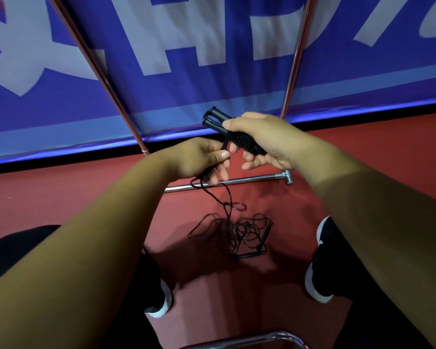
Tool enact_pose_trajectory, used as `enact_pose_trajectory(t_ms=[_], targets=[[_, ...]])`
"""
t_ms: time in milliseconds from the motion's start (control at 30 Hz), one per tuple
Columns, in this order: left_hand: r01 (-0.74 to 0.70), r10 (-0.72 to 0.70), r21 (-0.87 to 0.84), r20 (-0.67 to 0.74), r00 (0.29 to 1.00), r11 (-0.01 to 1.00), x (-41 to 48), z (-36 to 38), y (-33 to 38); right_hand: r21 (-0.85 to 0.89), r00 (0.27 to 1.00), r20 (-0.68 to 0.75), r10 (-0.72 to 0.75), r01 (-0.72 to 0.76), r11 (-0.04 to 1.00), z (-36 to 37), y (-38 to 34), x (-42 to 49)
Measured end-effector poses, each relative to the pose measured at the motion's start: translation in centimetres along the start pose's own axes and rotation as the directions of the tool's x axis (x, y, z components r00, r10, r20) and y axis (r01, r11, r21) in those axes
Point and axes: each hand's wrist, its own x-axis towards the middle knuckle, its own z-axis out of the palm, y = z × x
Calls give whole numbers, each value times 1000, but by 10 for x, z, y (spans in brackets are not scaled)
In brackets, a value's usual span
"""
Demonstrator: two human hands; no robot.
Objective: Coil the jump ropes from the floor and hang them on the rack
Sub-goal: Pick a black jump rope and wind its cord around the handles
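Note:
My right hand (262, 139) grips two black jump-rope handles (215, 120) held side by side, with thin black cord wound in tight turns round their lower part. My left hand (202, 157) pinches that black cord (227, 197) just left of the handles; the cord hangs down from it to the floor. Below, a loose tangle of black rope (237, 231) lies on the red floor, with two more black handles (252, 255) at its right and near edges. The chrome rack's slanted poles (103, 79) rise to the upper left and upper right.
A chrome base bar (249, 179) of the rack lies on the red floor (86, 197) just beyond the tangle. A blue banner with large pale letters (186, 46) stands behind. My shoes (315, 285) flank the tangle. A curved chrome tube (269, 338) shows at the bottom edge.

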Motion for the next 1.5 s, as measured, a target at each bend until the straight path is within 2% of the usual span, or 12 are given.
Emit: enact_pose_trajectory(t_ms=[100,233,367,467,600,733,967,1100,1133,1267,1367,1500], targets=[[64,-63,-32,30,998,997,1,1,-5,-19,993,115,9,-7,1000,7,0,-5],[-6,6,-54,14,1000,999,-8,-8,-4,-70,964,262,42,-24,997,12,-2,-13],[-136,134,-126,-28,991,983,-12,-24,-11,-236,891,408,200,-109,966,12,-3,-16],[-103,84,-139,-136,987,985,-7,-24,-7,-392,836,444,322,-142,909,12,3,-15],[-90,101,74,-163,981,993,-4,-25,5,-483,836,392,385,-169,859,10,14,-10],[-21,91,379,-167,982,925,-5,-25,17,-553,923,222,313,-145,820,-1,24,8],[105,-105,510,-30,994,854,-5,-17,20,-665,989,33,142,-84,742,-8,27,19],[263,-145,707,-224,964,656,3,-9,14,-662,999,8,46,-30,749,-2,24,19],[307,-141,701,-286,948,644,4,-5,13,-651,1000,5,29,-19,759,0,24,19],[397,-245,335,-414,877,855,4,-3,15,-534,999,-44,26,-46,844,6,22,16],[235,-209,19,-394,895,972,3,-5,22,-396,991,-93,95,-125,910,8,19,12],[32,-76,-181,-239,968,983,1,-6,23,-197,970,-172,169,-202,959,7,20,17]])
